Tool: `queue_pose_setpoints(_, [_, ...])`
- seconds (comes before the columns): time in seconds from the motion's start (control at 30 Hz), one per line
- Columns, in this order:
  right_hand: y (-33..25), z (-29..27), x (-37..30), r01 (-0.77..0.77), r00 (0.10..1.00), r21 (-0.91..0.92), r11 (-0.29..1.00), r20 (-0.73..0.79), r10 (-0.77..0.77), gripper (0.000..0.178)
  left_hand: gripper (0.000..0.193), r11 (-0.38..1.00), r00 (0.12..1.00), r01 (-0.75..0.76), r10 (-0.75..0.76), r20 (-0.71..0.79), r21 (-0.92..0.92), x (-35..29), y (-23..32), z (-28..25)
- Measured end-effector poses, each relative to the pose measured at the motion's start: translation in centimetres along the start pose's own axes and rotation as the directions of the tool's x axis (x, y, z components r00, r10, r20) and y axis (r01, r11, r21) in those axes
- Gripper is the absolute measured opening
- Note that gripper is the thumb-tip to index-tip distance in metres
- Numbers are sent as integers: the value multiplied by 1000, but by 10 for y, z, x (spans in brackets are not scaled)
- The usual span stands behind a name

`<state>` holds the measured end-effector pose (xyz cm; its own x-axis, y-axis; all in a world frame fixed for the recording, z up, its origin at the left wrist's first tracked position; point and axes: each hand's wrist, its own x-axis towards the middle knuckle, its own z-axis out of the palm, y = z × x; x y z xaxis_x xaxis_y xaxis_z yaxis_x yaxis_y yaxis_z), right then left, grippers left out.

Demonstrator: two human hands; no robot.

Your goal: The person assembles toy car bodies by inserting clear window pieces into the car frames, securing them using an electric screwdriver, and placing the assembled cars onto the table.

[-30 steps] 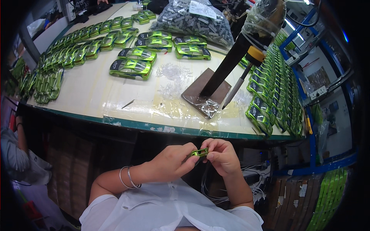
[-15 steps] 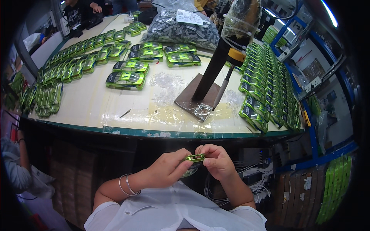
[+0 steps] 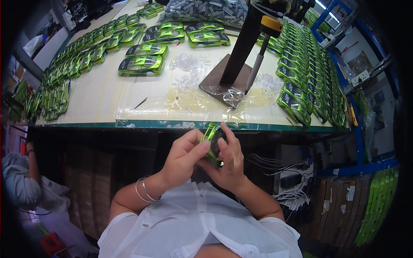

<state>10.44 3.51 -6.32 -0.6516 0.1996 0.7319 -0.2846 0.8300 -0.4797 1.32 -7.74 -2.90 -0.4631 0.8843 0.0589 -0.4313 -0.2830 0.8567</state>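
Note:
Between my two hands, just off the table's front edge, is a bright green and black toy car body, turned up on its side. My left hand grips its left side, thumb lying across the green edge. My right hand wraps round the other side, with fingers against the dark face and one fingertip reaching past the top. The car body's lower end shows beside the right palm; the rest of its underside is hidden by my fingers.
Rows of matching car bodies line the table's left and right. A black post on a brown metal base carries a hanging screwdriver. Clear plastic scraps lie beside it. A bag of grey parts sits behind.
The car body has been turned from lying level to standing on its side, and my right hand has shifted round it. Both hands appear higher in view, nearer the table edge, as the view tilts down.

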Motion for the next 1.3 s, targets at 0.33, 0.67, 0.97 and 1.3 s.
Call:
queue_pose_setpoints(0.33, [0, -10, -4, 25, 996, 129, 991, 77, -35, 56, 28, 776, 909, -405, 400, 120, 484, 15, 1, -15])
queue_pose_setpoints(0.67, [-6, -19, -23, -174, 983, 604, 778, 153, 102, 57, 41, 961, 935, -255, 217, 282, 106, 25, -16, -16])
queue_pose_setpoints(0.97, [-9, -25, -11, -289, 736, 889, -356, 444, 511, 64, 83, 955, 966, 145, -80, 245, -259, 16, -39, -6])
queue_pose_setpoints(1.3, [-7, -25, -18, -264, 683, 835, -483, 515, 518, 58, 108, 993, 946, 4, -41, 323, 115, 16, -38, -1])
